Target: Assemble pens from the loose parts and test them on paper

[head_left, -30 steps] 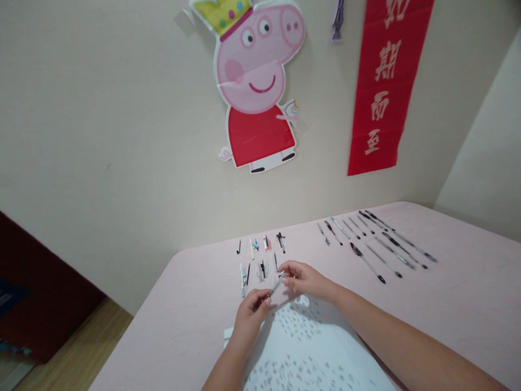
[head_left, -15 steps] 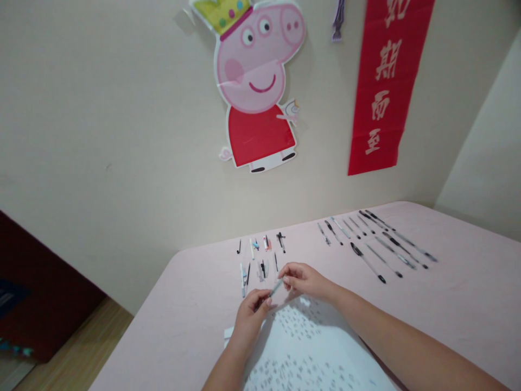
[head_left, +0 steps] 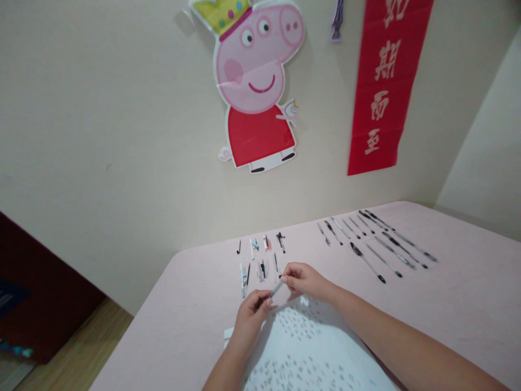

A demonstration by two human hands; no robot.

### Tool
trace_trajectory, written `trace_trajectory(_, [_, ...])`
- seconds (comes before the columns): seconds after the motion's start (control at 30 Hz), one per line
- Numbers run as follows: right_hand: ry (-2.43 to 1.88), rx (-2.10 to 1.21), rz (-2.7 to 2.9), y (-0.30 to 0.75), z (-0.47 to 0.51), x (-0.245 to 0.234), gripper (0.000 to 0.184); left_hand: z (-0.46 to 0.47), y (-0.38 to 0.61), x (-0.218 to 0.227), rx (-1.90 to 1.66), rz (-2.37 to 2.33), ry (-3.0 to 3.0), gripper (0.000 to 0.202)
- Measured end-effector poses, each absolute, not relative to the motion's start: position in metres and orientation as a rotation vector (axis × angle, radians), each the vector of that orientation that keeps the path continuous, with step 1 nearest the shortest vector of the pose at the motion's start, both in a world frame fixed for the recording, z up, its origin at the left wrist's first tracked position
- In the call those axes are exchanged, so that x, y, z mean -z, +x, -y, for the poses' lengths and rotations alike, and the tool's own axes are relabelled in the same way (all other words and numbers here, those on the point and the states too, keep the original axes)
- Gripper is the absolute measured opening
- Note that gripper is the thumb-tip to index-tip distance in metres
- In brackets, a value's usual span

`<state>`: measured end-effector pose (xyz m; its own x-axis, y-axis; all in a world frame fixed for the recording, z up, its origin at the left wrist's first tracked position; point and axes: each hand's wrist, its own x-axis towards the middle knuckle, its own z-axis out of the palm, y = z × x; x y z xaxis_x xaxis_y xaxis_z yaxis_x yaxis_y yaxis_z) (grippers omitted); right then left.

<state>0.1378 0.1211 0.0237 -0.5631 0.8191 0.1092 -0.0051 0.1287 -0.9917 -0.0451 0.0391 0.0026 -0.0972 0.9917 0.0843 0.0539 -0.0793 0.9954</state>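
Both my hands meet over the near middle of a pink table (head_left: 175, 320). My left hand (head_left: 250, 316) is closed around the lower end of a thin clear pen (head_left: 275, 288). My right hand (head_left: 306, 281) pinches the pen's upper end with thumb and fingertips. The pen slants between the two hands, above a white sheet of paper (head_left: 309, 353) covered in small dark writing. Just beyond my fingers lie several small pen caps and parts (head_left: 260, 255) in two short rows.
A row of several dark pens (head_left: 374, 239) lies at the table's far right. On the wall behind hang a cartoon pig cut-out (head_left: 256, 87) and a red banner (head_left: 386, 81). Wooden floor and a dark red surface (head_left: 44, 293) show at left.
My right hand has slid a little down and closer to my left hand along the pen. The view has hardly shifted.
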Motion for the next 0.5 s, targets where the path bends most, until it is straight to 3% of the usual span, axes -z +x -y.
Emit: trace_trajectory(0.5, [-0.827,-1.5,1.697,0.1347,-0.1193,-0.0236,0.039,-0.0425,-0.0484,0.0041,-1.312,-1.29,1.327,0.022])
